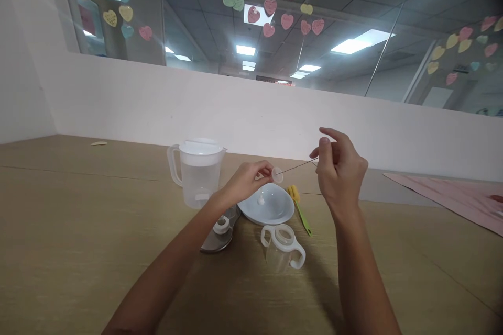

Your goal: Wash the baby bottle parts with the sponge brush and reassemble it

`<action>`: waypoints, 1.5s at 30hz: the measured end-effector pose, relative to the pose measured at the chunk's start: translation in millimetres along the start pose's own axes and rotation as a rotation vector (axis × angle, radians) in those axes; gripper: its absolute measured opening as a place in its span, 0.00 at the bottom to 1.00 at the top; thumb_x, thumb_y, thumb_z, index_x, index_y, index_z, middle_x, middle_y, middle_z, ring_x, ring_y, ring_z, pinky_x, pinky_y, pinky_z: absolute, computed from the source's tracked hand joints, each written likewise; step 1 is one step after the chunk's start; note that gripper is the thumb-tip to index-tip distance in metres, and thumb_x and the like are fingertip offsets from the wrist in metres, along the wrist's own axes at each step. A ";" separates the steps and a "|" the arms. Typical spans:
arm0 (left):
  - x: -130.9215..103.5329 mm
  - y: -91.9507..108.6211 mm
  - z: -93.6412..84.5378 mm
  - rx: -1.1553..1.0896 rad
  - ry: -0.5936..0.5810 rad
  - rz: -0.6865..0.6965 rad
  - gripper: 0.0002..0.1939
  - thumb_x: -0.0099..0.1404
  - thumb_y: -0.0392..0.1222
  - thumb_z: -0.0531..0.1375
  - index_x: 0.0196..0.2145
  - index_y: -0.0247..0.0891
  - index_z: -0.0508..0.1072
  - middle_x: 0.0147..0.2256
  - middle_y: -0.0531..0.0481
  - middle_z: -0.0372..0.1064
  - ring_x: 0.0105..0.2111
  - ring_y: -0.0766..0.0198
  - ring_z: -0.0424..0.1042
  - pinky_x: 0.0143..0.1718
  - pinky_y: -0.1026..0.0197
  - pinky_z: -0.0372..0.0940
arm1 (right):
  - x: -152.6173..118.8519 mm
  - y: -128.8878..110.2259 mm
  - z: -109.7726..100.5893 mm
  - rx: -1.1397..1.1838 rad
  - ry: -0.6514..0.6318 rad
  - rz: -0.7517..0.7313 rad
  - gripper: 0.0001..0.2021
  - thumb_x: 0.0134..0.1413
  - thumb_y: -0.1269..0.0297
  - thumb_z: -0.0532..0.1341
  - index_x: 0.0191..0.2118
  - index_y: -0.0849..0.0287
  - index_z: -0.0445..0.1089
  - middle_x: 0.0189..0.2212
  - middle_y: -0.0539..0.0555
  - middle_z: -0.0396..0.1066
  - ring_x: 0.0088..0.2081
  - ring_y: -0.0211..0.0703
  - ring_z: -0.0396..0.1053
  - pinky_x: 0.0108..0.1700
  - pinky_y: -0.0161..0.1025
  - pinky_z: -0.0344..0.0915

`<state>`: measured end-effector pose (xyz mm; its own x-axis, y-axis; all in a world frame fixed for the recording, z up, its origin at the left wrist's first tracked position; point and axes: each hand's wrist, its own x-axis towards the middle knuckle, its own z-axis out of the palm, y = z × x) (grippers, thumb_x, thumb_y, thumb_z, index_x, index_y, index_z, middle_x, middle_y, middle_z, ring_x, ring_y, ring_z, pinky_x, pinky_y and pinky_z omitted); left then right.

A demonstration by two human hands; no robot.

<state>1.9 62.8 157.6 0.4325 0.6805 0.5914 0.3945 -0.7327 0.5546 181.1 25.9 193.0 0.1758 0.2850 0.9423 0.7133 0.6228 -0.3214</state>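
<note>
My left hand (pixel 257 177) pinches a small clear round piece (pixel 277 175), like a soft disc or bottle nipple, above the white bowl (pixel 271 218). From the piece a thin dark wire (pixel 298 166) runs up to my right hand (pixel 341 167). My right thumb and fingers close on the wire's other end, with the index finger raised. Below the hands stands a clear baby bottle (pixel 278 259) with two white handles. A small white part (pixel 261 200) lies in the bowl. Past the bowl rests a yellow brush (pixel 302 214) with a green handle.
A clear lidded pitcher (pixel 202 175) holding water stands behind my left forearm. Partly covered by that arm, a metal tray (pixel 218 243) bears a white ring (pixel 221 225). A pink cloth (pixel 456 196) lies at the right, near part of another hand. A white wall (pixel 251 110) rises behind the table.
</note>
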 end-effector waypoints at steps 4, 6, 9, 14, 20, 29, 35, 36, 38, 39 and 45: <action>-0.6 -1.1 -0.3 0.017 -0.017 -0.015 0.08 0.59 0.38 0.56 0.37 0.38 0.72 0.36 0.50 0.73 0.38 0.63 0.71 0.40 0.63 0.63 | 2.6 8.2 -0.5 -0.094 0.138 0.034 0.20 0.61 0.55 0.48 0.29 0.60 0.70 0.14 0.46 0.57 0.17 0.33 0.57 0.23 0.32 0.54; -0.8 -1.9 -0.5 -0.004 -0.018 -0.010 0.08 0.60 0.37 0.56 0.37 0.37 0.72 0.37 0.50 0.73 0.38 0.64 0.71 0.40 0.63 0.63 | 3.8 9.2 -3.2 -0.111 0.190 0.040 0.23 0.61 0.54 0.48 0.21 0.60 0.67 0.11 0.45 0.51 0.16 0.32 0.53 0.22 0.32 0.51; -0.2 -2.1 -0.1 -0.048 -0.005 0.006 0.08 0.59 0.37 0.56 0.37 0.37 0.73 0.36 0.50 0.73 0.37 0.65 0.71 0.40 0.64 0.63 | 5.1 7.7 -6.3 -0.140 0.152 0.032 0.26 0.60 0.51 0.48 0.14 0.59 0.58 0.10 0.45 0.45 0.15 0.31 0.47 0.21 0.33 0.46; 3.2 -2.2 1.5 -0.072 0.010 -0.007 0.06 0.56 0.36 0.58 0.33 0.36 0.74 0.33 0.50 0.74 0.35 0.65 0.71 0.39 0.63 0.64 | 3.1 3.9 0.5 -0.201 0.090 -0.006 0.28 0.61 0.50 0.45 0.13 0.59 0.44 0.12 0.44 0.37 0.17 0.30 0.36 0.20 0.34 0.39; 5.0 -0.1 5.5 -0.132 0.017 -0.029 0.05 0.53 0.34 0.61 0.30 0.35 0.75 0.32 0.50 0.74 0.34 0.65 0.72 0.38 0.64 0.65 | -1.1 3.6 11.2 -0.295 0.187 -0.086 0.27 0.61 0.50 0.45 0.14 0.58 0.45 0.12 0.43 0.38 0.17 0.31 0.33 0.20 0.34 0.38; 7.2 9.9 4.8 -0.226 0.220 -0.081 0.05 0.51 0.35 0.63 0.29 0.35 0.76 0.31 0.50 0.75 0.33 0.64 0.73 0.38 0.63 0.66 | -13.0 -0.3 30.2 -0.248 -0.025 -0.037 0.24 0.62 0.54 0.45 0.16 0.58 0.53 0.12 0.45 0.47 0.16 0.31 0.41 0.22 0.33 0.40; 4.9 14.6 -8.7 -0.227 0.281 -0.005 0.05 0.52 0.38 0.63 0.28 0.35 0.76 0.31 0.49 0.75 0.34 0.62 0.73 0.39 0.61 0.66 | -23.8 -12.8 40.6 -0.162 -0.278 0.014 0.18 0.63 0.58 0.42 0.25 0.57 0.59 0.15 0.47 0.55 0.16 0.35 0.51 0.23 0.33 0.43; 4.0 15.8 -9.6 -0.194 0.277 0.013 0.05 0.52 0.38 0.63 0.28 0.35 0.76 0.31 0.50 0.75 0.34 0.62 0.72 0.39 0.61 0.66 | -25.4 -13.5 42.4 -0.156 -0.306 0.021 0.17 0.63 0.58 0.41 0.26 0.57 0.58 0.15 0.47 0.55 0.17 0.35 0.52 0.23 0.33 0.42; 2.2 17.9 -10.0 -0.118 0.291 0.051 0.03 0.53 0.37 0.63 0.28 0.37 0.76 0.30 0.51 0.75 0.33 0.63 0.72 0.39 0.62 0.66 | -27.2 -12.7 45.1 -0.130 -0.340 0.044 0.16 0.63 0.59 0.41 0.28 0.57 0.57 0.15 0.46 0.55 0.17 0.36 0.52 0.23 0.33 0.42; 1.6 18.7 -9.8 -0.083 0.308 0.068 0.03 0.53 0.37 0.63 0.28 0.37 0.76 0.30 0.51 0.75 0.33 0.64 0.72 0.38 0.62 0.66 | -27.2 -11.5 45.7 -0.108 -0.348 0.056 0.15 0.63 0.59 0.41 0.29 0.57 0.56 0.15 0.46 0.55 0.17 0.36 0.52 0.23 0.33 0.42; 0.1 20.1 -4.8 0.012 0.311 0.117 0.04 0.54 0.37 0.63 0.30 0.39 0.76 0.30 0.53 0.75 0.33 0.64 0.73 0.37 0.62 0.66 | -20.4 -3.3 42.2 0.075 -0.328 0.126 0.20 0.59 0.54 0.48 0.19 0.58 0.50 0.13 0.44 0.47 0.18 0.33 0.47 0.23 0.32 0.43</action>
<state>6.0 48.2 171.6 0.2075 0.5600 0.8021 0.3674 -0.8045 0.4666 146.6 48.8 170.9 0.0234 0.5740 0.8185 0.6459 0.6162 -0.4506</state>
